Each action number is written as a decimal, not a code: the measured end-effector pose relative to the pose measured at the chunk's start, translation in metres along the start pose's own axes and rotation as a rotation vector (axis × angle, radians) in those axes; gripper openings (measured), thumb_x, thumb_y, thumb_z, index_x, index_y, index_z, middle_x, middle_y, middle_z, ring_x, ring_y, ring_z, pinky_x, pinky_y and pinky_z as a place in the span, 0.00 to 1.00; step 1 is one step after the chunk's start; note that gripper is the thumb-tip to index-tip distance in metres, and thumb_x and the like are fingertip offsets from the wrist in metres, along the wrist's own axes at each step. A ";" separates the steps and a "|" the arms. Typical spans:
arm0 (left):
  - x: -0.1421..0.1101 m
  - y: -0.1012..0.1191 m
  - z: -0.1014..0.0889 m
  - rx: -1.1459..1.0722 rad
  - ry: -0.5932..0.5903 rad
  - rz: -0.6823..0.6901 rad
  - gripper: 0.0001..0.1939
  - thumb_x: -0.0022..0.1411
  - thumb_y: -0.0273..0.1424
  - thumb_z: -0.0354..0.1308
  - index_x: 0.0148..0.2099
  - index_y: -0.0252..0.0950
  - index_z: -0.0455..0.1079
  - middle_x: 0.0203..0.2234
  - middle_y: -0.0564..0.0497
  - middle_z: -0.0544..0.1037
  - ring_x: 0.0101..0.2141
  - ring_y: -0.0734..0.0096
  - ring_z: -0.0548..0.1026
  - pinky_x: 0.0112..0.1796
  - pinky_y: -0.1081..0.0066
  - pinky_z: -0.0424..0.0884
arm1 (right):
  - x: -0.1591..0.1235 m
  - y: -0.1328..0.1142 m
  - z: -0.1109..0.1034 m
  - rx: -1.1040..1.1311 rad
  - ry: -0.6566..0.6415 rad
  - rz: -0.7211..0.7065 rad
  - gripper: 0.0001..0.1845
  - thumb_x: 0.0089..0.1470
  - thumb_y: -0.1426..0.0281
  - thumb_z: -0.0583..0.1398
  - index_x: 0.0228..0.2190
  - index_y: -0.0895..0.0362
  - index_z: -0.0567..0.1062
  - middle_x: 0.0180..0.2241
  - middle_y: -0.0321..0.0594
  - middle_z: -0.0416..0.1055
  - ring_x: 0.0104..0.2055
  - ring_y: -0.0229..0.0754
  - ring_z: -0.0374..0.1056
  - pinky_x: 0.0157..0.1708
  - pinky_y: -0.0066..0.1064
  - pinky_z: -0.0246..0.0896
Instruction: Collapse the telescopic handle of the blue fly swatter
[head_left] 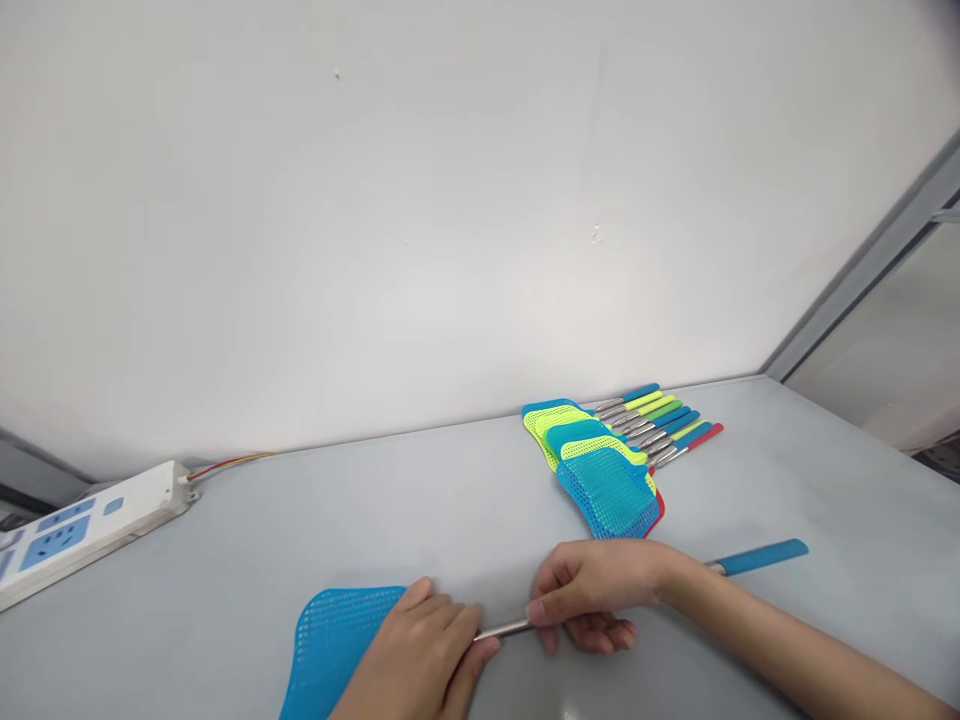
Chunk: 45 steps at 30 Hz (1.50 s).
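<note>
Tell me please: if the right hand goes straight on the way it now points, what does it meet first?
Most likely the left hand, just ahead of it along the metal shaft of the blue fly swatter that the right hand holds.

No legible text, no numbers — white power strip, plain blue panels

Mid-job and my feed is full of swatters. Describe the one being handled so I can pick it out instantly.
On the pale grey table, below the overlapping pile of fly swatters, one fly swatter lies apart, nearest the camera. It has a blue mesh head and a blue grip. Unlike those in the pile, it is held, with the left hand near the head and the right hand around the steel shaft.
</note>
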<state>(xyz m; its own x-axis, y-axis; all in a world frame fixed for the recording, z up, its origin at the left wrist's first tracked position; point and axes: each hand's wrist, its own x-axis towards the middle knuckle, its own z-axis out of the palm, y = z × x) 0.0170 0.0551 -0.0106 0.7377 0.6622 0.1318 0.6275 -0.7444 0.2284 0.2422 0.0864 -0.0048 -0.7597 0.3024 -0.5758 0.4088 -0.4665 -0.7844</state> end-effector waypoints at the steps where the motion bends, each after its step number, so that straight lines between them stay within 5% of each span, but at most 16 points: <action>1: 0.000 0.000 0.000 -0.010 -0.003 -0.001 0.11 0.59 0.30 0.43 0.26 0.37 0.61 0.19 0.54 0.69 0.22 0.72 0.67 0.33 0.68 0.60 | 0.000 0.000 0.000 -0.004 0.005 0.003 0.18 0.48 0.58 0.54 0.28 0.62 0.70 0.12 0.29 0.62 0.10 0.28 0.55 0.07 0.18 0.50; 45: -0.001 0.002 -0.002 -0.025 -0.014 -0.003 0.15 0.62 0.31 0.39 0.24 0.36 0.59 0.18 0.54 0.66 0.20 0.74 0.62 0.29 0.70 0.54 | -0.009 -0.007 0.008 -0.193 0.082 0.074 0.16 0.44 0.58 0.58 0.28 0.58 0.64 0.15 0.27 0.63 0.10 0.28 0.54 0.08 0.19 0.49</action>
<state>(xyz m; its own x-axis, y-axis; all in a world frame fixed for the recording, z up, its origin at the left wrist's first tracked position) 0.0170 0.0526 -0.0084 0.7396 0.6627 0.1177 0.6230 -0.7402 0.2531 0.2423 0.0807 0.0079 -0.6836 0.3432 -0.6442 0.5571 -0.3249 -0.7643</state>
